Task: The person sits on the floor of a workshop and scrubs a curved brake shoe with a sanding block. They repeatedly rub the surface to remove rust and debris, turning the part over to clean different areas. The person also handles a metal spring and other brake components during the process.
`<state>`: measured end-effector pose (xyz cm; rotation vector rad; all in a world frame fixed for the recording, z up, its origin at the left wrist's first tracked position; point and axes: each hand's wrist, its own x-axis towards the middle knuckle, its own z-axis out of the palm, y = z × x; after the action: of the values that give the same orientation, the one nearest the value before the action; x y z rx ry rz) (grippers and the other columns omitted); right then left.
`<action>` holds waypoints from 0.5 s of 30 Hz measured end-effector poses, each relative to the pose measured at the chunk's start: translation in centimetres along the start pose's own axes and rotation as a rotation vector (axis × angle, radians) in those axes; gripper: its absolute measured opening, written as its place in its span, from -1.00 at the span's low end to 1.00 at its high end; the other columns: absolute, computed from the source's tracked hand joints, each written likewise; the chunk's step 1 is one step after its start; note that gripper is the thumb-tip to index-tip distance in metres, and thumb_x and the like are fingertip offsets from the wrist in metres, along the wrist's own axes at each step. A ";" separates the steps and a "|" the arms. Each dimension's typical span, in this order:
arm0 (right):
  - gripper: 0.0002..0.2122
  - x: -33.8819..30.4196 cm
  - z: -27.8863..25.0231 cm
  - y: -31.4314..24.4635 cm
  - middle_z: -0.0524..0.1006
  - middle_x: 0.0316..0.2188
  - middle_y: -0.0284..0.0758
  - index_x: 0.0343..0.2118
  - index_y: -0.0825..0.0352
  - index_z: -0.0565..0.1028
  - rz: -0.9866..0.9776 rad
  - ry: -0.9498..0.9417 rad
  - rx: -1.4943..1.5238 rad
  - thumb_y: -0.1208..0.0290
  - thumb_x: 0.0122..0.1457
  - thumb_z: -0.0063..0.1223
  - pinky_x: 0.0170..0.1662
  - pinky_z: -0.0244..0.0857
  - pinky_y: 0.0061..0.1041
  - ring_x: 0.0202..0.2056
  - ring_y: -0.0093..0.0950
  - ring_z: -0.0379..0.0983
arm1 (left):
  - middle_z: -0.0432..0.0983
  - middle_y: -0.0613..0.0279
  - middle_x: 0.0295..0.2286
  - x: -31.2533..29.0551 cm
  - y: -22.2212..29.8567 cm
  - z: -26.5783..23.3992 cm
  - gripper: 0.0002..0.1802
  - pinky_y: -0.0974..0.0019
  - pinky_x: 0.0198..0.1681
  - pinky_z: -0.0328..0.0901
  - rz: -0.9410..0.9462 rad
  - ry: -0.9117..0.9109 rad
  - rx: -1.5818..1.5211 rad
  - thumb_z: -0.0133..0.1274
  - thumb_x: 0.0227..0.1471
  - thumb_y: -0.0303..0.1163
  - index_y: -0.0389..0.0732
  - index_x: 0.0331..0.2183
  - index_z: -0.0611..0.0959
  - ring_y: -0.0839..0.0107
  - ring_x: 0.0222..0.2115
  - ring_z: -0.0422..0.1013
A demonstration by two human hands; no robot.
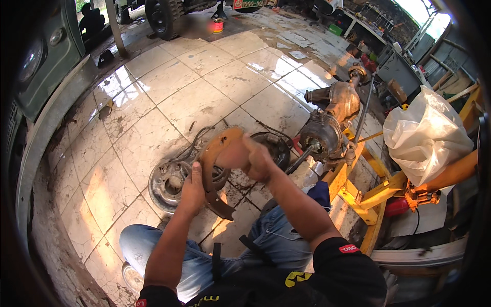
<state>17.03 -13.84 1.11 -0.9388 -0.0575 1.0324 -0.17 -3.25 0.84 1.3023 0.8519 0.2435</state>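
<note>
A rusty curved brake shoe (207,171) is held up over the floor between my knees. My left hand (192,190) grips its left side, thumb pointing up. My right hand (259,162) is curled beside its upper end, around a blurred brownish flat piece (234,155) whose kind I cannot make out. Below and left of the shoe, a round metal drum (164,190) with a centre hole lies on the tiles. Behind my right hand sits a dark round drum (275,147), partly covered by the hand.
At the right, a rusty axle housing (343,102) rests by a yellow steel stand (353,197). A white plastic bag (427,134) sits on an orange beam. A dark vehicle (46,46) stands at left, a red tin (218,25) at the back. Cracked tiles (186,105) cover the floor.
</note>
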 end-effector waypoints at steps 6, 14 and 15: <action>-0.57 -0.3 -0.5 -0.9 0.46 -0.05 -0.16 0.06 0.41 0.31 0.028 -0.130 0.003 0.12 0.37 -0.26 -0.04 0.47 -0.30 -0.07 -0.30 0.49 | 0.42 -0.14 -0.03 -0.2 0.6 -1.2 -0.05 0.29 0.02 0.29 -0.030 -0.082 0.061 -0.34 0.20 0.29 -0.52 0.10 0.34 0.23 -0.04 0.39; -0.54 -1.2 0.3 -1.7 0.44 -0.01 -0.13 0.09 0.39 0.30 0.069 -0.077 -0.049 0.07 0.38 -0.33 0.00 0.44 -0.23 -0.03 -0.27 0.47 | 0.49 -0.10 -0.12 -0.9 2.0 -0.9 -0.09 0.30 0.00 0.29 0.104 -0.059 0.140 -0.36 0.23 0.25 -0.53 0.06 0.38 0.25 -0.09 0.42; -0.53 -1.5 0.3 -2.0 0.44 0.00 -0.13 0.09 0.38 0.30 0.071 -0.080 -0.052 0.06 0.37 -0.33 0.01 0.43 -0.23 -0.03 -0.27 0.46 | 0.49 -0.11 -0.11 -1.0 2.2 -1.0 -0.10 0.30 0.01 0.28 0.089 -0.081 0.127 -0.35 0.23 0.25 -0.53 0.06 0.38 0.25 -0.08 0.42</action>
<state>17.55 -15.12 3.20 -0.9516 -0.1186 1.1389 -0.80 -2.48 3.24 1.4614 0.7512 0.2079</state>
